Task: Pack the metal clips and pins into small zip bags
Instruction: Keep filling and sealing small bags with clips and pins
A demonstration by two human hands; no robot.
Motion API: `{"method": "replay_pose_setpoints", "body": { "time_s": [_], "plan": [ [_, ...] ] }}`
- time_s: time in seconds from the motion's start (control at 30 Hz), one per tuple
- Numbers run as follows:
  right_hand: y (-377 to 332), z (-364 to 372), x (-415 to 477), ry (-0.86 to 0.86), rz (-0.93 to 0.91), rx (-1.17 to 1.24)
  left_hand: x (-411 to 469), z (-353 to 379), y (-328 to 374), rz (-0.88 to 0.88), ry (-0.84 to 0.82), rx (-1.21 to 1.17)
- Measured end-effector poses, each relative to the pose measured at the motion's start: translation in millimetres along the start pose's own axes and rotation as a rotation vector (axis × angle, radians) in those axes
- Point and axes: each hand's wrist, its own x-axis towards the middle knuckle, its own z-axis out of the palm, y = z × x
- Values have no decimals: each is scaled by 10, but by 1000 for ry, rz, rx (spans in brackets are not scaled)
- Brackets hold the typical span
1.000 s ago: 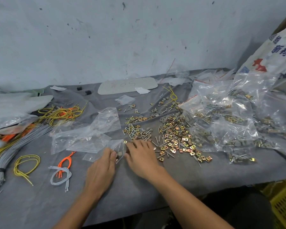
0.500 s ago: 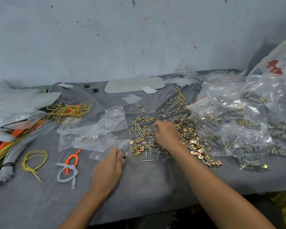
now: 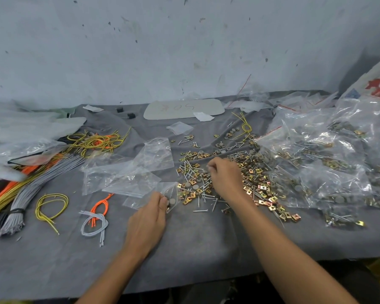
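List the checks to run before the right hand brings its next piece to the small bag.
1. Left hand grips the small zip bag: ok.
2. Bag's mouth open toward the pile: cannot tell.
3. Right hand on the pile of clips and pins: ok.
4. A piece pinched in the right hand: cannot tell.
5. Empty bags lie left of the held bag, off the path: ok.

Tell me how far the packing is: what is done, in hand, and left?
Done: many filled bags lie piled at the right. In hand: the left hand holds a small bag with a few grey discs inside; the right hand, fingers curled, is at the loose pile of clips and pins. Left: that pile, and several empty bags.
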Motion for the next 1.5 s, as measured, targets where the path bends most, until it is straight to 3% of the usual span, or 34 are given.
{"method": "replay_pose_setpoints", "body": {
  "time_s": [0.17,0.33,0.77,0.9,0.97,1.1,1.27,1.5],
  "plan": [
    [-321,115,-620,52,-87,377,-5,14,0,-14,-4,0],
    [-587,352,-986,18,-128,527,-8,4,-1,-38,-9,-23],
    [-583,424,-1069,10,-189,339,-35,-29,78,-70,-9,-25],
    [-596,438,-1053,-87,-190,348,-41,-39,81,-76,-21,-37],
    [-579,414,-1013,-49,-168,368,-39,-51,89,-79,-17,-47],
    [-408,330,-824,149,-100,126,-38,-53,98,-78,-6,-46],
    [-375,402,-713,109,37,-170,-37,-76,109,-67,6,-52],
    [-364,413,-715,94,59,-220,-44,-76,113,-70,-1,-44]
  ]
}}
